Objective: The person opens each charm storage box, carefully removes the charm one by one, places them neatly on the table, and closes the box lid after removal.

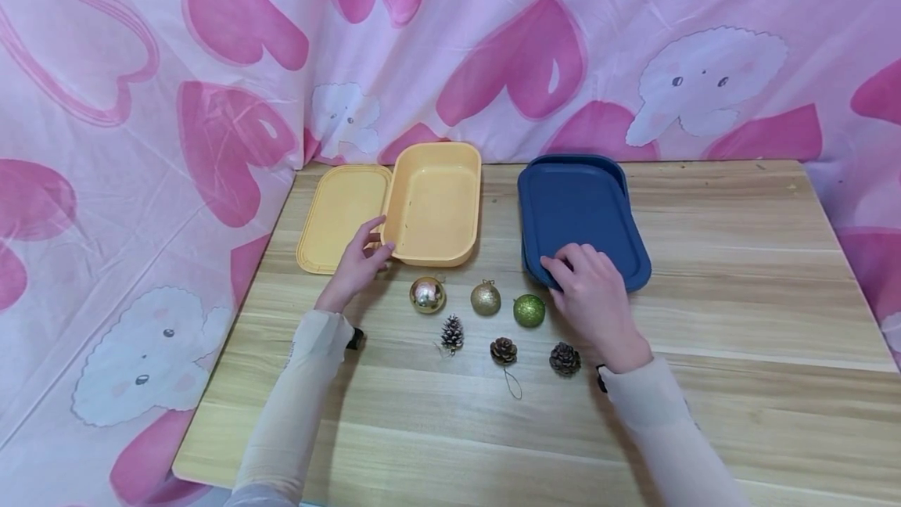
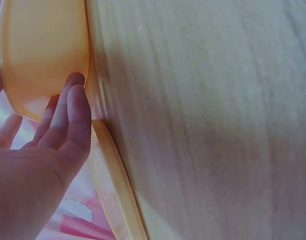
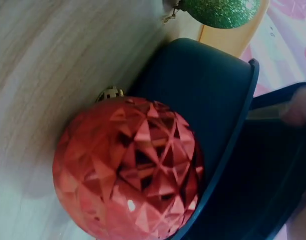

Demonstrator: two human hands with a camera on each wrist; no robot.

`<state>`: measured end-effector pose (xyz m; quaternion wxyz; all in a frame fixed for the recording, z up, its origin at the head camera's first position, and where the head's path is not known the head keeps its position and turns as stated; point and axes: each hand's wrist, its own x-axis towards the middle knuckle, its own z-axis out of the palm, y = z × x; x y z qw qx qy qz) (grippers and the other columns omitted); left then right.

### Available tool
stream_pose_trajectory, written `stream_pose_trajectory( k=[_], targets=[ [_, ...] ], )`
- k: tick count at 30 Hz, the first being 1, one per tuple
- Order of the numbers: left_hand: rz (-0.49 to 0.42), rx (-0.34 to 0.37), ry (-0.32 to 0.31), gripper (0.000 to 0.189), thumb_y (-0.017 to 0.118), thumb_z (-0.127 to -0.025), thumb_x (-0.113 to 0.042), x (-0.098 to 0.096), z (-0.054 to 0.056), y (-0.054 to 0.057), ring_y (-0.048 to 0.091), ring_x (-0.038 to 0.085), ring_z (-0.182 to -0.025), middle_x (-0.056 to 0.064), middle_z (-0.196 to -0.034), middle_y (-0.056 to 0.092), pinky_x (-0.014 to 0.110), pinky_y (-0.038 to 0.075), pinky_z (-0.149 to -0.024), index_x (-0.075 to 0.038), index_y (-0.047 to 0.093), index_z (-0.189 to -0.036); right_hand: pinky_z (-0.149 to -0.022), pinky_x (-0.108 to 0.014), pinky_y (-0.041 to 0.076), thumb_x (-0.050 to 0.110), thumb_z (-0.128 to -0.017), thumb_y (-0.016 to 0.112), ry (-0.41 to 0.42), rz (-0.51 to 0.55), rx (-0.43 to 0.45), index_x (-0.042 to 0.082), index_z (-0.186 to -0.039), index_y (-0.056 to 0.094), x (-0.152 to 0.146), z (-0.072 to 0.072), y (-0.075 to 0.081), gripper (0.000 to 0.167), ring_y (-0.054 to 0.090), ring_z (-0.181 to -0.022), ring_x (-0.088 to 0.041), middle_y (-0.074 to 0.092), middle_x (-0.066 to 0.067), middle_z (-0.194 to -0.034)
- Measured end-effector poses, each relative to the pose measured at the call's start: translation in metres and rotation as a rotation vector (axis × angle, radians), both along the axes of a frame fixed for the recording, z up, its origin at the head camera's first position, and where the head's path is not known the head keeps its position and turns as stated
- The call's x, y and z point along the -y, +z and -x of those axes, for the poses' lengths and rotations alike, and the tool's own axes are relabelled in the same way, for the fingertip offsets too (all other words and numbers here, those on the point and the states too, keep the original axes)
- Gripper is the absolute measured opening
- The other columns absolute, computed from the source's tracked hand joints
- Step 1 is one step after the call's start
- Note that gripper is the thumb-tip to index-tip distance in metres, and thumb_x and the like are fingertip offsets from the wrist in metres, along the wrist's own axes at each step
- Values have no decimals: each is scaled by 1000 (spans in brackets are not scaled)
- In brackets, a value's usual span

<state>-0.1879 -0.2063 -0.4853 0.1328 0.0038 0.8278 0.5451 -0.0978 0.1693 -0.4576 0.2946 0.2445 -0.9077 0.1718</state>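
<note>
My right hand (image 1: 594, 300) grips the near-left edge of a dark blue lid (image 1: 580, 206). The lid sits askew over a blue box (image 3: 202, 85), with a gap between them in the right wrist view. A red faceted bauble (image 3: 130, 170) is by the box wall there; the head view does not show it. At the near-left corner of an open yellow box (image 1: 439, 206), my left hand (image 1: 359, 264) rests with loosely extended fingers touching its side (image 2: 45, 55). The yellow lid (image 1: 341, 213) lies left of that box.
In front of the boxes lie a shiny gold bauble (image 1: 427, 295), a glittery gold bauble (image 1: 486, 298) and a green glitter bauble (image 1: 529, 310). Nearer me are three pine cones (image 1: 503, 350). A pink heart-patterned curtain (image 1: 514, 61) hangs behind the wooden table (image 1: 760, 296).
</note>
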Motion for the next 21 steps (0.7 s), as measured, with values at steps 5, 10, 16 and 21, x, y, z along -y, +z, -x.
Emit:
stream_pose_trajectory(
  k=[5, 10, 16, 21],
  targets=[
    [17, -20, -1, 58, 58, -97, -25, 0, 0, -1, 60, 35, -100, 19, -126, 47, 44, 56, -82, -26, 32, -149, -65, -38, 49, 12, -73, 78, 4, -26, 86, 2, -103, 72, -3, -1, 1, 32, 56, -80, -29, 61, -12, -93],
    [10, -19, -5, 58, 57, -97, -25, -1, -1, 0, 59, 35, -101, 20, -126, 47, 44, 56, -82, -26, 32, -149, -69, -37, 50, 22, -74, 76, 27, -64, 189, 5, -109, 72, -7, -4, 5, 40, 56, -83, -26, 60, -11, -98],
    [-18, 4, -4, 60, 57, -97, -22, -1, 0, 0, 57, 41, -106, 21, -128, 46, 52, 53, -88, -27, 30, -151, -69, -35, 50, 25, -78, 77, 106, -90, 238, 6, -112, 72, -11, -7, 12, 39, 57, -83, -23, 60, -8, -98],
    [-27, 26, -11, 61, 56, -97, -17, -5, -4, 14, 56, 44, -108, 24, -129, 45, 56, 51, -90, -19, 28, -152, -67, -34, 48, 25, -78, 79, 153, -145, 211, 6, -114, 71, -12, -8, 12, 42, 55, -80, -22, 59, -7, -92]
  ],
)
